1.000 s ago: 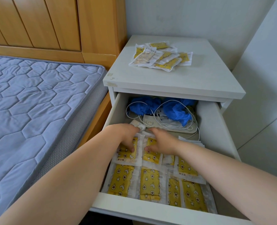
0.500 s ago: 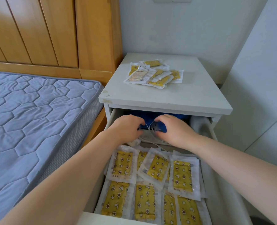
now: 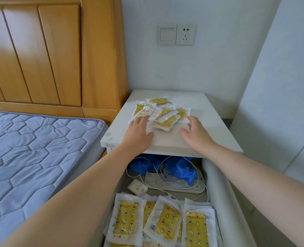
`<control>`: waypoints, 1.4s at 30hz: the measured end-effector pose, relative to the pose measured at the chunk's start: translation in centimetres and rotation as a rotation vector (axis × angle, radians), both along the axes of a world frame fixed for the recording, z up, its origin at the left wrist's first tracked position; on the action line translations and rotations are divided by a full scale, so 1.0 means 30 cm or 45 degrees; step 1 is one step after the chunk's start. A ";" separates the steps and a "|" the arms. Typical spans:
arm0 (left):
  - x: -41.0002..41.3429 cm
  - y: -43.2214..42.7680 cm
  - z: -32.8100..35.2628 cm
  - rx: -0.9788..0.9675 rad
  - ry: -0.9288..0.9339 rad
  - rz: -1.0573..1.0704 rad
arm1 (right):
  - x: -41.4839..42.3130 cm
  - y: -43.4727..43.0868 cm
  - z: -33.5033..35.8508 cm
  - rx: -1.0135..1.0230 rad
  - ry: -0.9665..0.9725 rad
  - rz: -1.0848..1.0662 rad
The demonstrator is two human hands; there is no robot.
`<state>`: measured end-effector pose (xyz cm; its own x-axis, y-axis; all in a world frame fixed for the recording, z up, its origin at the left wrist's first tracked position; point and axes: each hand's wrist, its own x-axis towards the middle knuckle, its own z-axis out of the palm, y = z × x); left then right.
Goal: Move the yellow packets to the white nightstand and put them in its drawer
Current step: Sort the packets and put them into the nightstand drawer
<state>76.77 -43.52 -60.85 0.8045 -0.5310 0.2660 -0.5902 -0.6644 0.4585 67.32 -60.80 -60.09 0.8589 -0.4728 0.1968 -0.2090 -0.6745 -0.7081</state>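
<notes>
Hands left the drawer (image 3: 217, 184) for the nightstand (image 3: 211, 120) top
Left hand (image 3: 138, 134) flat on yellow packets (image 3: 166, 119), right hand (image 3: 197, 136) open beside; print unreadable

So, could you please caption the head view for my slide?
Open left hand and right hand reach the yellow packets piled on the white nightstand; more packets lie in its open drawer.

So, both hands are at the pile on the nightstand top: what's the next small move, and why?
Probably close both hands on the pile of yellow packets and lift it. The left hand touches its left edge, the right hand is open by its right edge, and the drawer stands open.
</notes>
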 end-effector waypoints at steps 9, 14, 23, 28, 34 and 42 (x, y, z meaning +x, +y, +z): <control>0.161 -0.069 -0.016 0.191 0.108 0.234 | 0.182 -0.079 -0.016 0.193 -0.206 -0.294; 0.182 -0.087 -0.019 0.334 -0.001 0.126 | 0.268 -0.101 -0.029 -0.154 0.011 -0.216; 0.180 -0.081 -0.017 0.249 0.047 0.088 | 0.265 -0.102 -0.045 -0.221 -0.253 -0.175; 0.190 -0.087 -0.015 0.301 0.004 0.075 | 0.350 -0.135 -0.008 -0.275 -0.327 -0.180; 0.197 -0.092 -0.026 0.252 -0.042 0.067 | 0.572 -0.177 0.086 -0.353 0.217 0.138; 0.200 -0.087 -0.026 0.228 -0.029 0.059 | 0.670 -0.188 0.089 -0.195 0.481 0.249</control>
